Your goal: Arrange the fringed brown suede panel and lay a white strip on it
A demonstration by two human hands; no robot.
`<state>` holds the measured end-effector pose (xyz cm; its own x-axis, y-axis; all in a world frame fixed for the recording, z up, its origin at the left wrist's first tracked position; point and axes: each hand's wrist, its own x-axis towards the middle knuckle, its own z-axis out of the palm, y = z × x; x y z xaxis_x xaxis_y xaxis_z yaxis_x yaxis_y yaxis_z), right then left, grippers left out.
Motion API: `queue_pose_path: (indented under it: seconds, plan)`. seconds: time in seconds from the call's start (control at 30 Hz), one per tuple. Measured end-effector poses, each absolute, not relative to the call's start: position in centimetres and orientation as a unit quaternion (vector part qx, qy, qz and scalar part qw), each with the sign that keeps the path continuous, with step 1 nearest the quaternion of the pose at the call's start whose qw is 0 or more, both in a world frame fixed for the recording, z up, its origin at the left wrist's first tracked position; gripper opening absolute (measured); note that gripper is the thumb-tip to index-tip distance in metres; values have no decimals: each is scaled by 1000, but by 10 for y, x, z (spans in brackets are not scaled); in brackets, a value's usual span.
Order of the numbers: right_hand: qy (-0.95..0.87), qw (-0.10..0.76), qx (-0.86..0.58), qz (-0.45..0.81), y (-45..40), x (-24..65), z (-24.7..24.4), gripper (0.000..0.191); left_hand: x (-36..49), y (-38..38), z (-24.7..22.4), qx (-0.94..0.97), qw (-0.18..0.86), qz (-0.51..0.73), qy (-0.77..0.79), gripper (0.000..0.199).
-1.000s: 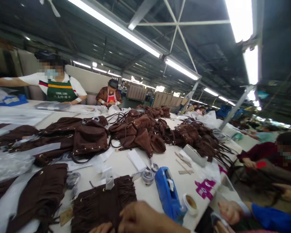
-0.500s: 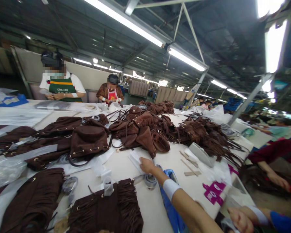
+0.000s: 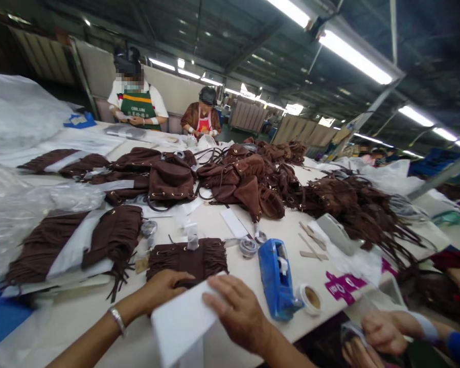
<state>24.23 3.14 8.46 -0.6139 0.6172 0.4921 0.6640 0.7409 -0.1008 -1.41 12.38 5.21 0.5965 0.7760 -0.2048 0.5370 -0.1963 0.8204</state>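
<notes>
My right hand (image 3: 237, 312) grips a stiff white sheet (image 3: 186, 322), like folded paper or card, thumb and fingers along its upper edge. My left hand (image 3: 164, 291), with a silver bracelet at the wrist, has its fingers bent at the near edge of a brown fringed bag (image 3: 187, 258); the white sheet hides part of them. The bag lies flat, with metal eyelets along its top and clear wrap on one strap. Beyond it, a coil of wrapped strap (image 3: 248, 247) rests beside a white strip (image 3: 233, 223).
A blue tape dispenser (image 3: 278, 286) and a tape roll (image 3: 310, 299) stand to my right. Brown bags (image 3: 237, 179) are heaped across the table. Another fringed bag (image 3: 115, 237) lies at left beside plastic wrap (image 3: 42, 204). A co-worker's hands (image 3: 383, 332) are at lower right.
The view has swung left and down. The forearm with a white wristband has left the white strips. Both my hands are now low in front, the right holding a white sheet.
</notes>
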Motion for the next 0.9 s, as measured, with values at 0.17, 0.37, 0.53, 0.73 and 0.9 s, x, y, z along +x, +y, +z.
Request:
queue_pose_path:
  seconds: [0.17,0.37,0.53,0.73,0.9]
  plan:
    - [-912,214,-337,-97,6,224,22,40,-20,134,59,770,528,107,341,39]
    - [-891,211,-380,-128,22,223,-16,40,-21,128,55,794,494,125,333,48]
    - [-879,238,-390,-136,20,221,-23,40,-23,125,46,823,437,119,343,70]
    - [-877,251,-385,-138,23,222,-23,40,-43,118,42,838,360,109,396,68]
    - [-877,249,-390,-129,22,222,-22,37,-57,116,36,851,333,109,390,61]
